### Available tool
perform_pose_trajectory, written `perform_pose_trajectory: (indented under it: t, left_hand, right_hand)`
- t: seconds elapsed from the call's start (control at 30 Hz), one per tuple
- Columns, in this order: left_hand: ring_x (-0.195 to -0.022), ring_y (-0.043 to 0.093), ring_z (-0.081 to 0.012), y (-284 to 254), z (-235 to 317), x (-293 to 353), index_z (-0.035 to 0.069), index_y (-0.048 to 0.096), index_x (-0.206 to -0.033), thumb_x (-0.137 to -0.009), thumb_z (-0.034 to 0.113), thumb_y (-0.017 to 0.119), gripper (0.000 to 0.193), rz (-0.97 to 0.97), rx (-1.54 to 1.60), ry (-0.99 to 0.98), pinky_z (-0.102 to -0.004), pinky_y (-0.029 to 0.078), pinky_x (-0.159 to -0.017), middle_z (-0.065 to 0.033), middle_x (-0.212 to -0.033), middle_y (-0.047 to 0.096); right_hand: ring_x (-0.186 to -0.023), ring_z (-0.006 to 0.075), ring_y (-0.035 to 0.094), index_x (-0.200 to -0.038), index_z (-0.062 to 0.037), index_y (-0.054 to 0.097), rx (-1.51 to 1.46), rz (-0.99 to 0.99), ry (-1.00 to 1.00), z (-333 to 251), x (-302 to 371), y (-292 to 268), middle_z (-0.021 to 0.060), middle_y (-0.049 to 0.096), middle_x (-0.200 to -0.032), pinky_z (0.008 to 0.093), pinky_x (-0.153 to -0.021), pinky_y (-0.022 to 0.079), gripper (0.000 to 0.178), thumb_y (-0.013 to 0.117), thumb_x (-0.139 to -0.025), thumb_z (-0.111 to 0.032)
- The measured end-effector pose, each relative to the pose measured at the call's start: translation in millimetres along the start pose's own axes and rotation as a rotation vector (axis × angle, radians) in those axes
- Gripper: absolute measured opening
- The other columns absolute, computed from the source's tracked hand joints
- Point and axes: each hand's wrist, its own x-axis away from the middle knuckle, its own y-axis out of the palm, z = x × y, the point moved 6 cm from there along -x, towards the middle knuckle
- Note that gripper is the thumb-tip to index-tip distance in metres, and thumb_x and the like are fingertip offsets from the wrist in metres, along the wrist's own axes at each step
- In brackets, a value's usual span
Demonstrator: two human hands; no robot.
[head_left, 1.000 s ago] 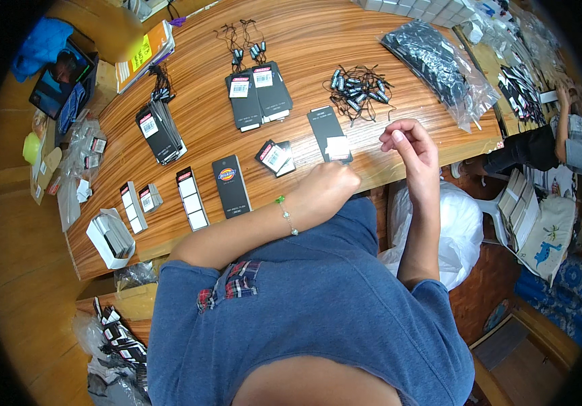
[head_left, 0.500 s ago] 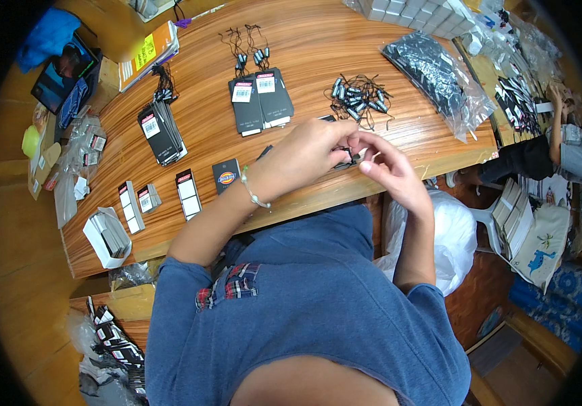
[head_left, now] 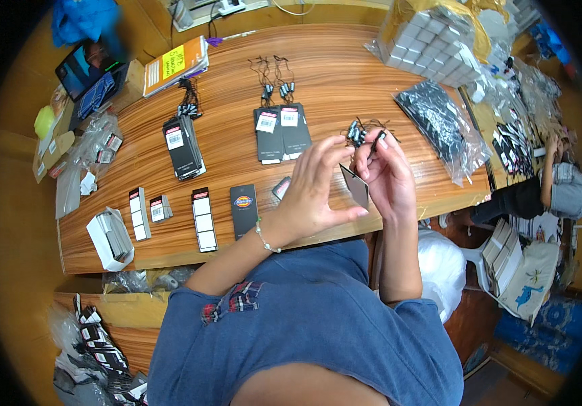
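A dark hang tag [head_left: 356, 185] stands tilted between my hands over the front of the table. My right hand [head_left: 391, 177] pinches it, along with a black string with a small fastener [head_left: 376, 144] at the fingertips. To the left, my left hand [head_left: 308, 193] curves around the tag's near side with thumb and fingers apart; it seems to hold nothing. Behind my fingers lies a pile of black strings with fasteners [head_left: 356, 132], partly hidden. A small labelled tag [head_left: 281, 187] lies beside my left hand, and a black tag [head_left: 243, 211] with a coloured emblem lies further left.
Two stacks of strung black tags [head_left: 274, 139] lie behind, another stack [head_left: 184, 152] to the left. Label stacks [head_left: 203, 220] and a white box of cards [head_left: 116, 254] line the left front. A plastic bag [head_left: 443, 128] lies at right; another person [head_left: 568, 183] sits beyond.
My hands have drawn apart, and the hang tag now shows between them. My left hand has opened. The whole view has shifted, with the table lower and further right.
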Motion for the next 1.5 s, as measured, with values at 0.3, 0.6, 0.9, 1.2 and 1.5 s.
perform_pose_trajectory:
  t: [0.3,0.6,0.9,1.2,1.5]
  left_hand:
    - [-0.117,0.043,-0.0243,2,-54,9,-0.004,0.037,-0.128,-0.086,0.002,0.041,0.042,-0.059,0.546,-0.324,-0.0303,0.031,-0.098,-0.0180,-0.121,0.046]
    - [-0.088,0.054,-0.0098,-21,-123,-18,0.003,0.040,-0.114,-0.088,-0.002,0.042,0.026,0.185,0.533,-0.397,-0.0208,0.043,-0.075,-0.0070,-0.096,0.055]
    - [-0.066,0.056,-0.0055,-25,-182,-22,0.002,0.051,-0.102,-0.081,0.006,0.062,0.025,0.196,0.444,-0.630,-0.0177,0.043,-0.055,-0.0039,-0.076,0.064]
    - [-0.073,0.056,-0.0163,-41,-180,-30,0.004,0.060,-0.089,-0.071,0.010,0.069,0.021,0.240,-0.041,-0.507,-0.0285,0.046,-0.064,-0.0060,-0.077,0.059]
    - [-0.102,0.042,-0.0268,-57,-152,-26,0.011,0.062,-0.101,-0.072,0.031,0.068,0.035,0.157,-0.620,-0.408,-0.0399,0.036,-0.088,-0.0081,-0.107,0.048]
  right_hand:
    - [-0.063,0.0130,0.051,-0.096,-0.0007,0.050,0.090,0.014,-0.064,9,-26,24,0.0138,0.058,-0.085,0.0237,-0.063,0.045,0.016,0.041,-0.093,-0.014]
    - [-0.050,0.0087,0.045,-0.086,-0.0051,0.050,0.448,0.043,-0.076,12,-111,8,0.0122,0.061,-0.081,0.0202,-0.047,0.038,0.021,0.035,-0.095,-0.018]
    - [-0.038,0.0085,0.037,-0.085,-0.0052,0.051,0.671,0.042,0.041,39,-193,-12,0.0088,0.062,-0.072,0.0219,-0.036,0.030,0.021,0.038,-0.093,-0.019]
    - [-0.038,0.0085,0.037,-0.085,-0.0056,0.056,0.701,0.066,0.098,44,-227,-27,0.0038,0.058,-0.069,0.0229,-0.036,0.029,0.021,0.042,-0.091,-0.019]
    - [-0.040,0.0077,0.029,-0.080,-0.0101,0.061,0.901,0.018,0.350,92,-274,-58,-0.0044,0.037,-0.054,0.0237,-0.038,0.028,0.022,0.045,-0.090,-0.023]
